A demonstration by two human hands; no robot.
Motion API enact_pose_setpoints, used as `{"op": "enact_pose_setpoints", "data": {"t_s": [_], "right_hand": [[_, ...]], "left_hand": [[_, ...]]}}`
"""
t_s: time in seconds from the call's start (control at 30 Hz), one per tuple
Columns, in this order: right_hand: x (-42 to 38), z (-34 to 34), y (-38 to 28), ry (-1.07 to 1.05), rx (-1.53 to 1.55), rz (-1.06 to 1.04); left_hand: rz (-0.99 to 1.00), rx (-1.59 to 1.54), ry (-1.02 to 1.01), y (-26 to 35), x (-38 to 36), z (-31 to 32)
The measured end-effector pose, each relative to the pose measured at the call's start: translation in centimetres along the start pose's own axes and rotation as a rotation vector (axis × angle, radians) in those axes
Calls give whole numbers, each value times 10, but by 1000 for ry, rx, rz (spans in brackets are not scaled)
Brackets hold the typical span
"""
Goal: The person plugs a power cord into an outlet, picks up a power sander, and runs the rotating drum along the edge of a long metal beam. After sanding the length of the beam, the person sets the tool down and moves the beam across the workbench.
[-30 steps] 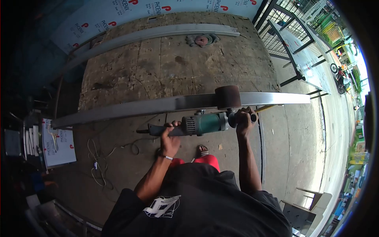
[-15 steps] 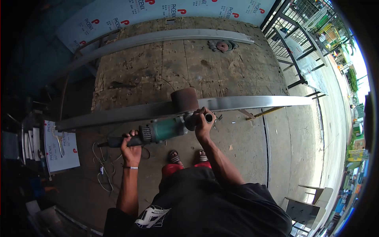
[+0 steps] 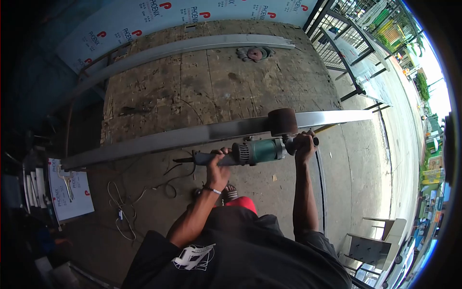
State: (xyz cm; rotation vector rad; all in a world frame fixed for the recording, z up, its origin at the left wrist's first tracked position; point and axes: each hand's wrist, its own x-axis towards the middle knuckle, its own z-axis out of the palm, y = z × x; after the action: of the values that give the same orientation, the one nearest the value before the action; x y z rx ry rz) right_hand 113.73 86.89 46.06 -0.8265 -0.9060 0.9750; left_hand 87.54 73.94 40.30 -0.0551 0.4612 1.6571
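Observation:
A green power tool (image 3: 263, 151) with a brown sanding drum (image 3: 282, 122) lies crosswise in front of me. The drum rests on a long metal tube (image 3: 231, 129) along the near edge of the wooden table. My left hand (image 3: 218, 169) is wrapped round the tool's dark rear handle. Round the front handle, beside the drum, my right hand (image 3: 304, 147) is closed. The tube looks shiny to the right of the drum and duller on much of its left part.
Wooden table (image 3: 159, 94) with a second metal tube (image 3: 192, 46) and a worn disc on cloth (image 3: 255, 54). Cables (image 3: 120, 212) trail on the floor at left. A board with pliers (image 3: 79, 192) stands left, a metal frame (image 3: 358, 91) right.
Both hands and the tool have moved right along the tube, the drum with them. The view has shifted slightly, and a black cord now shows behind the rear handle.

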Motion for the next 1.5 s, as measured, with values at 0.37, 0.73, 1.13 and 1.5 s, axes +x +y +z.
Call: {"op": "enact_pose_setpoints", "data": {"t_s": [0.37,0.73,1.13,1.5], "right_hand": [[-92,117,31,-101,-108,69],[-229,298,56,-221,-22,125],[-124,142,35,-29,81,0],[-57,78,17,105,-40,-16]], "left_hand": [[100,-46,114,136,-49,-49],[222,42,163,340,-132,-96],[46,77,50,174,-57,-51],[3,60,22,87,-18,-23]]}}
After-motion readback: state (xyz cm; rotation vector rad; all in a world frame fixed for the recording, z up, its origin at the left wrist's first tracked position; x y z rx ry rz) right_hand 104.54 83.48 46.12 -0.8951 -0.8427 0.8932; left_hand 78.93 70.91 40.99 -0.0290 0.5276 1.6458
